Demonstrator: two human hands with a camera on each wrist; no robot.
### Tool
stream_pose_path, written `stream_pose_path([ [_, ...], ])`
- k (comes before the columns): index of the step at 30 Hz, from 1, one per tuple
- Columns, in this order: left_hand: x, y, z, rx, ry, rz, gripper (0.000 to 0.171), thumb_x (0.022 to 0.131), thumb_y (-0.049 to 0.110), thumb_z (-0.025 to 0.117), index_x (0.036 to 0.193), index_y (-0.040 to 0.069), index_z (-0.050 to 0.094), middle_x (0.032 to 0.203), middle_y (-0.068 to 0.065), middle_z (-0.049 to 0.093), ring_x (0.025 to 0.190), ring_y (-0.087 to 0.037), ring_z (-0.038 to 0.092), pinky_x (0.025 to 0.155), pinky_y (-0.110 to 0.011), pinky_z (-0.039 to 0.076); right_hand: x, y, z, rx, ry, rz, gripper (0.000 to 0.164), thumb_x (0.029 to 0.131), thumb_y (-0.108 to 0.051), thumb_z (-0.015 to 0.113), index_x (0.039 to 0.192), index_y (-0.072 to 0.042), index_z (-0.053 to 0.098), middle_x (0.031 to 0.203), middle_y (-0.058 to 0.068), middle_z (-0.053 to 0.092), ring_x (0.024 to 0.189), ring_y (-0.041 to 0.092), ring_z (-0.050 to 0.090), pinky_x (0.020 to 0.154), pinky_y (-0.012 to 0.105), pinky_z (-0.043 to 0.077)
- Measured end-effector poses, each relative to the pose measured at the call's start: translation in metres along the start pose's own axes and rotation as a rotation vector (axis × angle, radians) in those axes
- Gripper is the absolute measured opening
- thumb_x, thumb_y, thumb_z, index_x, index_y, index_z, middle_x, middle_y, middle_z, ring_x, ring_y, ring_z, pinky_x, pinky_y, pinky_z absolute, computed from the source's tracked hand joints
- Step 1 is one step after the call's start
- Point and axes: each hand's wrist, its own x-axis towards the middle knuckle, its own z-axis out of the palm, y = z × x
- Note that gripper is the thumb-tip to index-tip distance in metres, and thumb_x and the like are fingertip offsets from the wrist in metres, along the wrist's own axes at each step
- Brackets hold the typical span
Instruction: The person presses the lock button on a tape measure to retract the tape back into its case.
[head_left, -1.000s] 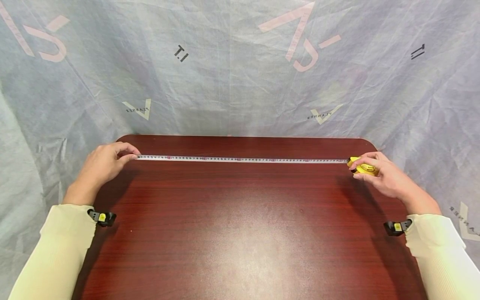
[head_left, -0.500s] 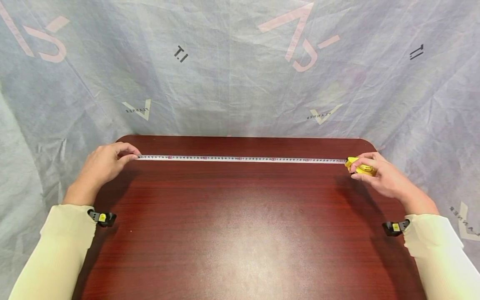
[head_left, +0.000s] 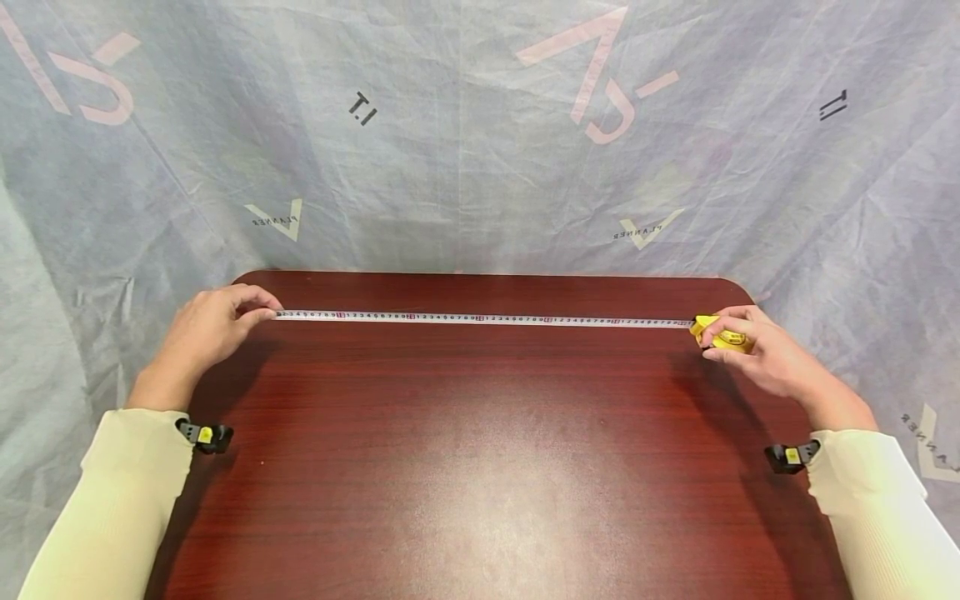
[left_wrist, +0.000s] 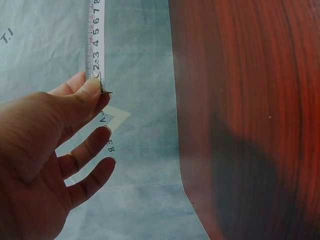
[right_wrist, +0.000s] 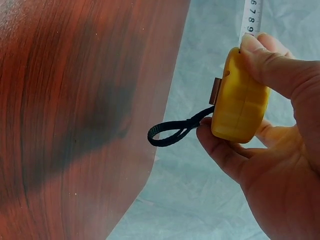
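Observation:
A tape measure's white blade (head_left: 480, 319) runs straight from one hand to the other across the far part of the table. My left hand (head_left: 213, 327) pinches the blade's hooked end between thumb and index finger; its other fingers are spread apart in the left wrist view. At the right, my right hand (head_left: 776, 350) grips the yellow tape measure case (right_wrist: 240, 100), thumb at the mouth where the blade comes out and fingers underneath. A dark wrist strap loop (right_wrist: 172, 134) dangles from the case. Both hands hold the tape above the tabletop, and their shadows fall on the wood.
The dark red wooden table (head_left: 420, 450) has rounded far corners. Behind it and at both sides hangs a pale grey printed sheet (head_left: 450, 150). A black wrist camera (head_left: 213, 438) sits on the left wrist, another black camera (head_left: 786, 457) on the right.
The right hand with the case has shifted slightly left, mostly in the first half second, so the exposed blade is a little shorter. The left hand stays in place.

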Motion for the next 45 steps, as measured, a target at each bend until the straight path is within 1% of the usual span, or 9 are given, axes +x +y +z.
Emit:
stream_pose_path([
  [3,-0.0005,0.0,0.0001,0.003,0.004,0.004,0.005,0.099,0.025,0.073,0.103,0.024,0.076,0.103,-0.009,0.073,0.086,-0.031,0.059,0.071,-0.053,0.039,0.0003,-0.0001,0.0004,0.007,0.008,-0.02,0.028,0.081,0.009,0.083,0.093,-0.014,0.072,0.117,0.01,0.055,0.115,0.003,0.04,0.084,0.013,0.035],
  [7,-0.0022,-0.0001,0.0007,0.003,0.006,0.004,0.005,0.098,0.025,0.074,0.102,0.023,0.076,0.104,-0.009,0.073,0.087,-0.032,0.061,0.071,-0.053,0.04,-0.0001,0.0003,0.0006,0.006,0.012,-0.043,0.027,0.081,0.008,0.083,0.097,-0.011,0.072,0.119,0.011,0.055,0.115,0.004,0.042,0.084,0.015,0.036],
  [11,-0.0033,-0.0009,0.0016,0.007,0.013,0.006,0.005,0.097,0.024,0.075,0.102,0.023,0.076,0.105,-0.01,0.073,0.089,-0.034,0.062,0.071,-0.055,0.041,-0.0002,-0.0001,0.0015,0.027,0.028,-0.024,0.03,0.079,0.011,0.083,0.098,-0.01,0.072,0.119,0.011,0.056,0.112,0.005,0.043,0.082,0.017,0.036],
  [16,-0.0038,-0.0012,0.0018,0.008,0.022,0.015,0.005,0.096,0.022,0.076,0.101,0.022,0.076,0.104,-0.01,0.074,0.087,-0.035,0.063,0.071,-0.055,0.041,0.0003,-0.001,0.0013,0.021,0.049,-0.015,0.035,0.078,0.011,0.083,0.104,-0.009,0.07,0.119,0.012,0.058,0.107,0.005,0.043,0.079,0.021,0.035],
  [24,-0.0047,-0.0021,0.0023,0.011,0.027,0.022,0.003,0.097,0.023,0.075,0.1,0.023,0.076,0.099,-0.008,0.073,0.084,-0.032,0.061,0.069,-0.051,0.04,0.002,0.0014,0.0017,0.054,0.06,-0.021,0.059,0.073,0.018,0.084,0.125,-0.002,0.063,0.11,0.011,0.06,0.091,0.012,0.049,0.076,0.016,0.038],
  [29,-0.0051,-0.0028,0.0024,0.009,0.026,0.024,0.004,0.097,0.022,0.075,0.101,0.022,0.076,0.098,-0.007,0.073,0.082,-0.03,0.059,0.069,-0.049,0.039,0.0008,0.0017,0.0019,0.039,0.045,0.036,0.071,0.075,0.012,0.085,0.14,-0.001,0.057,0.119,0.018,0.059,0.096,0.009,0.046,0.082,0.013,0.034],
  [33,-0.0055,-0.0026,0.0023,0.005,0.028,0.018,0.004,0.097,0.022,0.076,0.101,0.022,0.076,0.097,-0.007,0.073,0.082,-0.03,0.058,0.069,-0.049,0.039,0.0001,0.0011,0.0011,0.005,0.029,0.06,0.069,0.08,0.005,0.084,0.143,0.001,0.055,0.126,0.024,0.057,0.102,0.012,0.044,0.085,0.01,0.03],
  [38,-0.006,-0.0023,0.0021,0.001,0.026,0.017,0.005,0.096,0.022,0.076,0.101,0.022,0.076,0.099,-0.007,0.073,0.082,-0.03,0.059,0.07,-0.05,0.039,0.0003,0.001,-0.0003,-0.034,0.011,0.039,0.06,0.084,0.0,0.084,0.139,0.003,0.059,0.125,0.022,0.058,0.105,0.023,0.044,0.085,0.012,0.029],
  [45,-0.0055,-0.001,0.0014,-0.003,0.022,0.025,0.004,0.098,0.023,0.074,0.102,0.023,0.076,0.101,-0.007,0.073,0.085,-0.031,0.061,0.071,-0.051,0.04,0.0005,0.0014,-0.0001,-0.027,-0.002,0.063,0.058,0.084,-0.001,0.084,0.138,0.002,0.061,0.125,0.021,0.056,0.104,0.017,0.043,0.081,0.014,0.032],
])
